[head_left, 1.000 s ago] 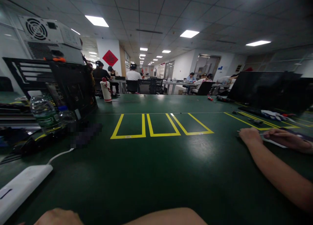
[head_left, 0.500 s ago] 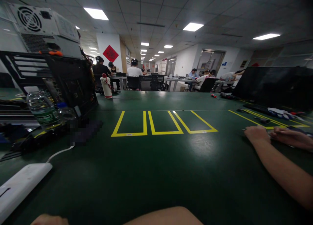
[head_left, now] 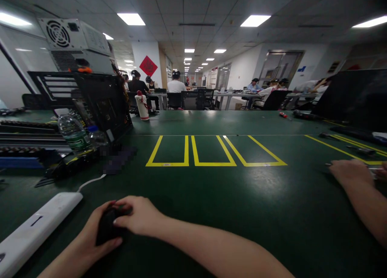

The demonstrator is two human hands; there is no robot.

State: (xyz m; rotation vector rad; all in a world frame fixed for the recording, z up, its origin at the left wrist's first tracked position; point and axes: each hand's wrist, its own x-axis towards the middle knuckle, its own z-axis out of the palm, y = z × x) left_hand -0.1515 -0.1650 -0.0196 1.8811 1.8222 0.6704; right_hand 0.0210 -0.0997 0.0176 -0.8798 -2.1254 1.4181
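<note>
Low in the left half of the head view, my left hand (head_left: 87, 237) curves around a small black object (head_left: 106, 225), palm-sized and rounded a bit like a computer mouse. My right hand (head_left: 134, 215) reaches across from the right and pinches the upper part of that same object, fingers on its top and thumb on its side. Both hands are closed on it just above the green table (head_left: 193, 213). Much of its surface is hidden by the fingers, so its exact kind does not show.
On the left lie a white power strip (head_left: 42, 219), a water bottle (head_left: 72, 130) and an open black computer case (head_left: 99, 108). Yellow tape outlines (head_left: 214, 164) mark the table's middle. At right, another person's hands (head_left: 352, 173) hold a thin metal tool near a dark monitor (head_left: 356, 96).
Both my hands have come up into view from the bottom edge, with the black object now visible between them. The view has turned slightly left, so the surroundings sit further right.
</note>
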